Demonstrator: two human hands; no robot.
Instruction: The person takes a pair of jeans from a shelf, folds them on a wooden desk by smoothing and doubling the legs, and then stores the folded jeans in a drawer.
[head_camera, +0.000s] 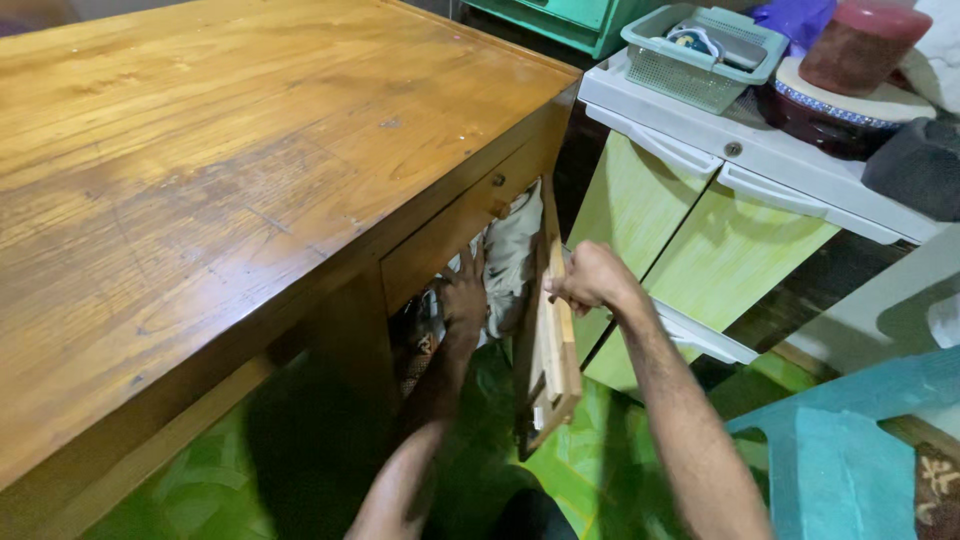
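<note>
Right hand (592, 278) gripping flat wooden door (553, 340)

The cupboard under the desk (200, 180) is packed with pale cloth bundles (512, 255), leaving only a narrow slot where the left hand (464, 295) presses in. The open wooden door (553, 340) (held at its edge by the right hand (592, 278)) stands near the green cabinet (700, 250), pinching the gap between them. The desk top lies bare.
</note>
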